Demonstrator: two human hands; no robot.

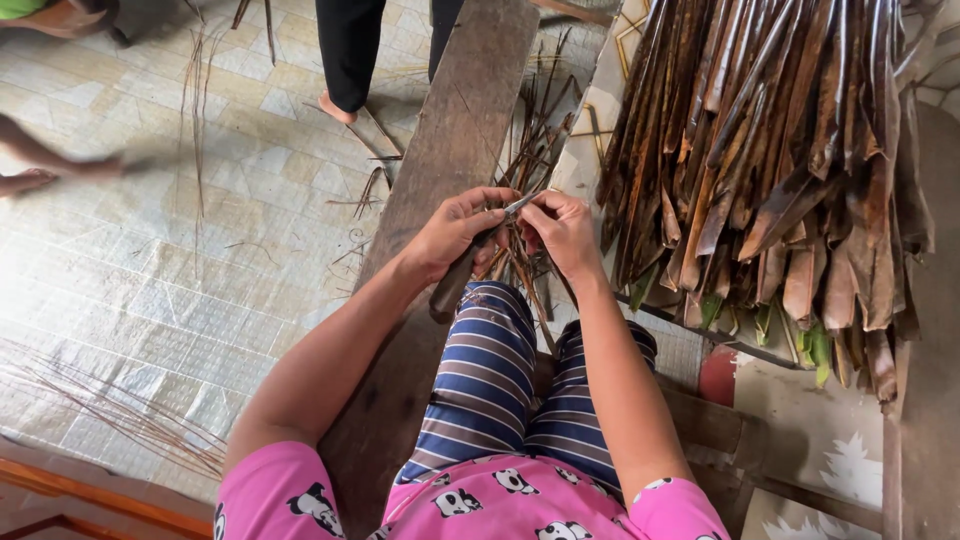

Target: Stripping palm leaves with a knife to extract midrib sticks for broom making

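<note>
Head view: the left hand (455, 232) grips a knife (470, 262) (handle down toward the knee), its blade tip meeting a thin strip (522, 262) pinched in the right hand (560, 232). Both work over a plank (440, 180), with a pile of brown leaves (780, 160) just right.

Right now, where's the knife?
Head view, centre: the knife is in the left hand, handle angled down toward the striped knee, blade tip meeting the right hand, over the plank, left of the leaf pile.
</note>
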